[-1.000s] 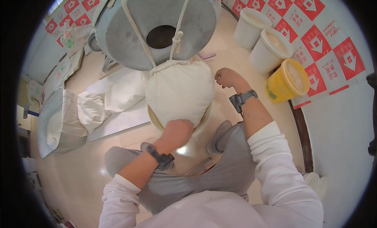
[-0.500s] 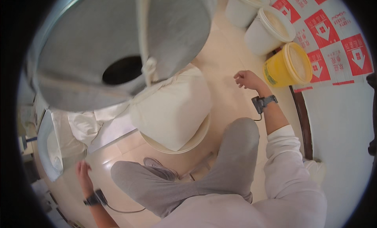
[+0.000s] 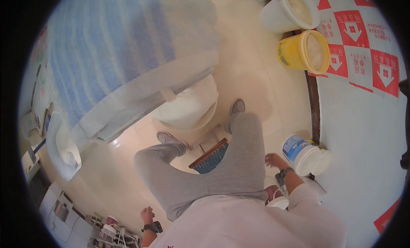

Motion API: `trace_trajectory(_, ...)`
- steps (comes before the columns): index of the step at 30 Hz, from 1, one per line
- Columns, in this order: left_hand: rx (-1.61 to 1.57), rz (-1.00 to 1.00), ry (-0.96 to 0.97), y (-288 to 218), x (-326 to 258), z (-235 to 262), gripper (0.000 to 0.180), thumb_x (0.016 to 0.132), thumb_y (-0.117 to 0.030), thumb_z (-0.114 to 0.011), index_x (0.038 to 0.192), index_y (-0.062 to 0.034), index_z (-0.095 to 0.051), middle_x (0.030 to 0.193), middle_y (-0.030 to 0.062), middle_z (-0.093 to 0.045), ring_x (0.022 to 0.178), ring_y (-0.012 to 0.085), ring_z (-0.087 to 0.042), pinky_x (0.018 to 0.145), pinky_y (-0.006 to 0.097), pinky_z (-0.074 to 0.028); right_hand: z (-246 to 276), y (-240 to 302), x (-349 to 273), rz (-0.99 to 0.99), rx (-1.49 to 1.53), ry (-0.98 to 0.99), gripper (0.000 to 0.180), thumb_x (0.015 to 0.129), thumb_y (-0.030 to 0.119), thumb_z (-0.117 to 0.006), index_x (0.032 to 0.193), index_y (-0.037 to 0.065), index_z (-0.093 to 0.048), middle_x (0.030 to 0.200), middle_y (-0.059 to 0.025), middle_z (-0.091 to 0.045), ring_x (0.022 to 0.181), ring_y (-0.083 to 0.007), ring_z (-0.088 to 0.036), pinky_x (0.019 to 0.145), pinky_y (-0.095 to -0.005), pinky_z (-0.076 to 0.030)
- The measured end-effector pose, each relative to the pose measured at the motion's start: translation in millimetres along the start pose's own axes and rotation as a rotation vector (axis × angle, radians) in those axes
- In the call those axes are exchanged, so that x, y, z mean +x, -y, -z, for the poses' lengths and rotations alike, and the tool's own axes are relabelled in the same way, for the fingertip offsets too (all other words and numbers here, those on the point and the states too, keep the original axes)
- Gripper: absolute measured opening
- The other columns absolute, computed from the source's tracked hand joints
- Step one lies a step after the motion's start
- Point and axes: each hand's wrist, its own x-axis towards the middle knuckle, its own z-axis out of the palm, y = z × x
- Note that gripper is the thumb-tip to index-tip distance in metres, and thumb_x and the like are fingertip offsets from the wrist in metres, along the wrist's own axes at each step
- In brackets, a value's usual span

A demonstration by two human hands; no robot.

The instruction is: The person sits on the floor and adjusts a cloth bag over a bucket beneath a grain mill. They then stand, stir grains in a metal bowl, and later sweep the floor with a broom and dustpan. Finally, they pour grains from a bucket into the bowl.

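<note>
White cloth sack (image 3: 192,103): sat in a cream basin (image 3: 209,119), placement apparently done; anything left did not show. Left hand (image 3: 147,215), right hand (image 3: 277,161): were empty, fingers loosely open, well apart from sack.

1 round yellow plastic bucket (image 3: 299,51) sits on the beige floor (image 3: 252,64). 1 round white plastic bucket (image 3: 277,16) is just past it. Right of the yellow bucket, a red-and-white checked sheet (image 3: 363,43) with arrows covers some pale wall (image 3: 354,124).
</note>
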Motion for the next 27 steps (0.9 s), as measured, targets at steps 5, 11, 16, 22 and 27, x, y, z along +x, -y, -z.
trace_trajectory(5,0.026,0.075,0.195,-20,-66,-4,0.028,0.098,-0.028,-0.067,0.086,-0.0027,-0.07,0.064,0.0042,-0.06,0.057,0.0168,-0.065,0.052,0.032,-0.056,-56,-33,-100,-0.146,0.406,0.08,0.036,0.096,0.02,-0.069,0.126,0.001,-0.068,0.1,-0.0132,-0.074,0.094,-0.0268,-0.076,0.071,-0.0417,-0.064)
trace_trajectory(11,0.071,0.096,0.237,-45,-124,21,0.029,0.099,-0.028,-0.067,0.086,-0.0031,-0.071,0.066,0.0035,-0.063,0.058,0.016,-0.066,0.054,0.031,-0.056,-65,-1,-197,0.017,0.382,0.093,0.03,0.099,0.019,-0.066,0.123,0.002,-0.068,0.103,-0.0113,-0.073,0.089,-0.0218,-0.073,0.072,-0.0387,-0.059)
trace_trajectory(16,0.104,0.011,0.173,-107,-179,50,0.031,0.1,-0.029,-0.066,0.084,-0.0034,-0.071,0.066,0.0011,-0.061,0.059,0.0131,-0.065,0.054,0.028,-0.053,-51,39,-253,-0.121,0.581,-0.025,0.03,0.103,0.022,-0.063,0.125,0.003,-0.069,0.105,-0.0095,-0.076,0.094,-0.021,-0.074,0.076,-0.0347,-0.059)
trace_trajectory(22,-0.039,-0.342,0.155,-241,-290,18,0.03,0.102,-0.028,-0.064,0.082,-0.0055,-0.068,0.065,0.0004,-0.06,0.06,0.013,-0.063,0.058,0.028,-0.053,5,74,-289,0.156,0.606,-0.057,0.031,0.103,0.022,-0.061,0.127,0.003,-0.068,0.105,-0.0099,-0.077,0.094,-0.0208,-0.074,0.076,-0.0354,-0.059)
trace_trajectory(27,-0.044,-0.554,0.167,-319,-395,-44,0.03,0.102,-0.028,-0.065,0.083,-0.0048,-0.068,0.065,0.0002,-0.059,0.06,0.0127,-0.062,0.059,0.029,-0.052,65,57,-301,0.248,0.706,-0.055,0.029,0.103,0.022,-0.061,0.123,0.003,-0.07,0.103,-0.0092,-0.075,0.092,-0.0204,-0.075,0.075,-0.0344,-0.06)
